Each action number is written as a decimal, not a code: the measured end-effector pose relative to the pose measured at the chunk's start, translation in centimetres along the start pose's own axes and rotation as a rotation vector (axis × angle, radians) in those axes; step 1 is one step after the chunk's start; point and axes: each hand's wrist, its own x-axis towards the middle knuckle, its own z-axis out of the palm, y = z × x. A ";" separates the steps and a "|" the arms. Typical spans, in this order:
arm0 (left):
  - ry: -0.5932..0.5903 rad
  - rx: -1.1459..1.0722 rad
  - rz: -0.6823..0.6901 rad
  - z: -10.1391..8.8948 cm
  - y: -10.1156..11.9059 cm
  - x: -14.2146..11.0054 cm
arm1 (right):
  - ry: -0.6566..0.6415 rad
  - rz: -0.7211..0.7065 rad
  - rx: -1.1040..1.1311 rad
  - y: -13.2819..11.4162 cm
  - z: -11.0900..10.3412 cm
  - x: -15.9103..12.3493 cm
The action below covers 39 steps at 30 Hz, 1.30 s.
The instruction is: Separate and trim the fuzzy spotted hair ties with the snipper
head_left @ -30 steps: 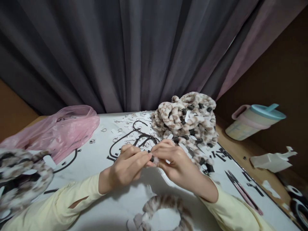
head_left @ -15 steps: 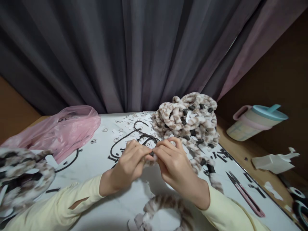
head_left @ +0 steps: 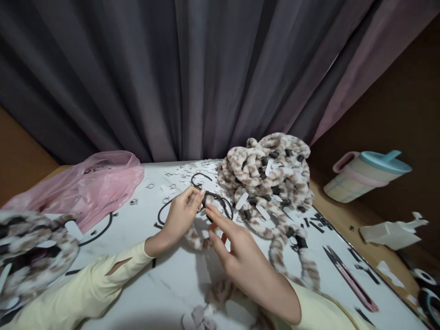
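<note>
My left hand (head_left: 181, 214) reaches forward over the white table (head_left: 137, 229), thumb and fingers pinched on the end of a brown-and-cream fuzzy band (head_left: 195, 238) that droops below it. Just behind its fingertips lie thin black headbands (head_left: 220, 201). My right hand (head_left: 237, 250) hovers beside it with fingers stretched out and apart, holding nothing. Both arms wear pale yellow sleeves. A finished fuzzy ring (head_left: 220, 293) lies near the table's front, partly hidden by my right forearm.
A heap of fuzzy bands with white tags (head_left: 271, 183) sits at the back right. A pink plastic bag (head_left: 85, 188) lies at left, more fuzzy pieces (head_left: 30, 256) at far left. Pink-handled snips (head_left: 349, 277) lie at right. A lidded cup (head_left: 367, 174) stands beyond the table.
My hands, which worked together on a small piece, have parted. The left hand moved forward toward the black headbands with the fuzzy band; the right hand let go, opened and dropped back.
</note>
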 end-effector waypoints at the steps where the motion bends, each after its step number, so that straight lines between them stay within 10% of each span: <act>1: -0.003 -0.022 -0.021 0.0 -0.1 0.1 | -0.048 0.039 0.047 0.0 0.0 0.2; 11: 0.004 -0.162 -0.155 0.1 -0.7 0.9 | -0.297 0.427 0.567 -0.2 -0.1 1.1; 22: -0.109 -0.203 -0.236 0.1 0.6 -0.4 | -0.202 0.412 0.775 2.5 2.4 2.1; 29: 0.122 0.266 0.313 0.2 -0.4 -0.4 | -0.074 0.325 0.569 2.9 1.7 2.5; 39: 0.191 0.537 0.831 -0.1 -1.2 -0.1 | 0.130 -0.242 -0.465 3.7 1.2 1.3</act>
